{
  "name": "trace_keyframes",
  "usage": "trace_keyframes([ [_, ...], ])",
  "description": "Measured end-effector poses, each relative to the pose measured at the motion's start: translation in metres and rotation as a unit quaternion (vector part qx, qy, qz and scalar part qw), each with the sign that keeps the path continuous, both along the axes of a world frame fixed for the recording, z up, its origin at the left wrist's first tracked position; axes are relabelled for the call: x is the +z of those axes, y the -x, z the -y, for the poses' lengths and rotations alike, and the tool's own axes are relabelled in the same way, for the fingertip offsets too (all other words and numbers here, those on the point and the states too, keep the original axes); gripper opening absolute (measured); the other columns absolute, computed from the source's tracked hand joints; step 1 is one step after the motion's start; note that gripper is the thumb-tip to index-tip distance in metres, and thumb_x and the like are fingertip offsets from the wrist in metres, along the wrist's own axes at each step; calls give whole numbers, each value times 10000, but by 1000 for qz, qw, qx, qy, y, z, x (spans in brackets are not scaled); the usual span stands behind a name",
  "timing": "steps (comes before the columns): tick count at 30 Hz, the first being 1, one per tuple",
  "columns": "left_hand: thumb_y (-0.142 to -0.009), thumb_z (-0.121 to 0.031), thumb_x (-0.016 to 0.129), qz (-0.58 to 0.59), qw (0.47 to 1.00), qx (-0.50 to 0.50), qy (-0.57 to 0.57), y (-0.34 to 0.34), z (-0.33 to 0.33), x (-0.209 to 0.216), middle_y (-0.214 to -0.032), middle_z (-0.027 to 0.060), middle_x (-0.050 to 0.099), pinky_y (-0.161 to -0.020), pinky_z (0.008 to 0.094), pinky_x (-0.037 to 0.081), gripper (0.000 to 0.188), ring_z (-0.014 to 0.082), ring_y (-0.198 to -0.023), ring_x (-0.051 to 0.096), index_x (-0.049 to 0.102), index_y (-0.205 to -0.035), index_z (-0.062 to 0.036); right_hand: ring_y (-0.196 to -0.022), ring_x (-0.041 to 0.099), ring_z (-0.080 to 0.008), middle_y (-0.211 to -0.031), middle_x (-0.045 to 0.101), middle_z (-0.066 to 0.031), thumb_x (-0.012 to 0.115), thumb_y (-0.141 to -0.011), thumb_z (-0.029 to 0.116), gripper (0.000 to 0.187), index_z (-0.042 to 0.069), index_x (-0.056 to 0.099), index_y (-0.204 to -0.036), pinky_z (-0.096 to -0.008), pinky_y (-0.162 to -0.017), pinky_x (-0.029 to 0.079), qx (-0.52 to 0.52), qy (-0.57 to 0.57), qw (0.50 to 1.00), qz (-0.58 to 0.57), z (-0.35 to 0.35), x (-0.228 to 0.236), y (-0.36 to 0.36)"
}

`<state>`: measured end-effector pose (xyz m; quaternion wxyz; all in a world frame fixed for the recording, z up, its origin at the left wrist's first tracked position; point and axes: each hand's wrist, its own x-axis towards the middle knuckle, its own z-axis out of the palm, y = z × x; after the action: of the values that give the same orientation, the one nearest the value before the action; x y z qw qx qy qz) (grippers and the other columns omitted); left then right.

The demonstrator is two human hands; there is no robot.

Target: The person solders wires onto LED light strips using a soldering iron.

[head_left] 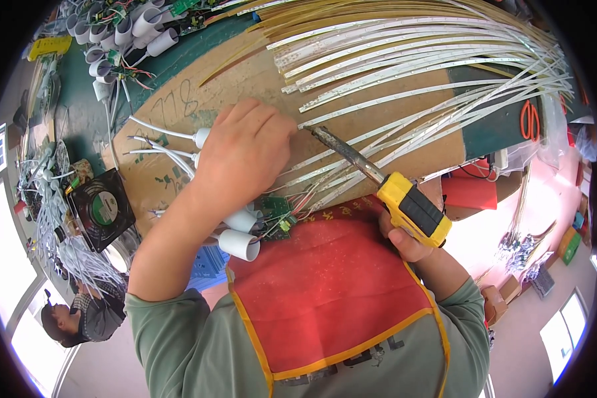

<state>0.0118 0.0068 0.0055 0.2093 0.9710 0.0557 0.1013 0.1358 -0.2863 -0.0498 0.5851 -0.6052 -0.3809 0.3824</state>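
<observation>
Over the cardboard-covered bench, my left hand [249, 149] has its fingers curled with the back of the hand up; whatever they pinch is hidden beneath. White plastic tubes with white cables, one tube [239, 245] open-ended, lie under and beside that wrist. My right hand [408, 242] grips a yellow and black soldering gun [414, 209]. Its dark metal barrel slants up and left, the tip close to my left fingertips and the end of a thin white strip. Near my apron, a green circuit board [275, 212] with thin coloured wires sits beside the tubes.
Many thin white strips [378, 63] fan across the bench's far right. More white tubes with boards [146, 23] pile at the far left. A black fan [101, 209] stands on the left, near bundled cables [53, 192]. Another person [86, 315] is at lower left.
</observation>
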Motion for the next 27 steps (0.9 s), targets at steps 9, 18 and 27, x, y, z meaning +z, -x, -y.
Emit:
trace_keyframes([
  [9,-762,-38,674,-2,1000,2,-5,0,1,0,-905,98,621,-813,418,484,156,322,-898,588,628,-909,-62,-521,471,-118,-592,475,-7,662,-906,357,389,-4,518,-899,-234,-492,343,-22,-19,999,-15,-1,-2,4],
  [18,-792,-42,676,-24,1000,-14,-12,2,-1,1,-933,88,630,-823,408,481,146,313,-914,588,634,-929,-67,-743,614,-254,-807,625,-66,709,-861,180,195,39,646,-980,-333,-695,484,37,20,999,-23,4,0,-5],
  [27,-800,-42,675,-7,1000,-13,-8,3,-1,2,-927,85,634,-827,404,484,129,311,-929,594,637,-921,-68,-545,463,-107,-665,492,-18,669,-916,327,492,-55,454,-1138,-231,-506,353,26,-13,999,-19,4,-9,-1],
])
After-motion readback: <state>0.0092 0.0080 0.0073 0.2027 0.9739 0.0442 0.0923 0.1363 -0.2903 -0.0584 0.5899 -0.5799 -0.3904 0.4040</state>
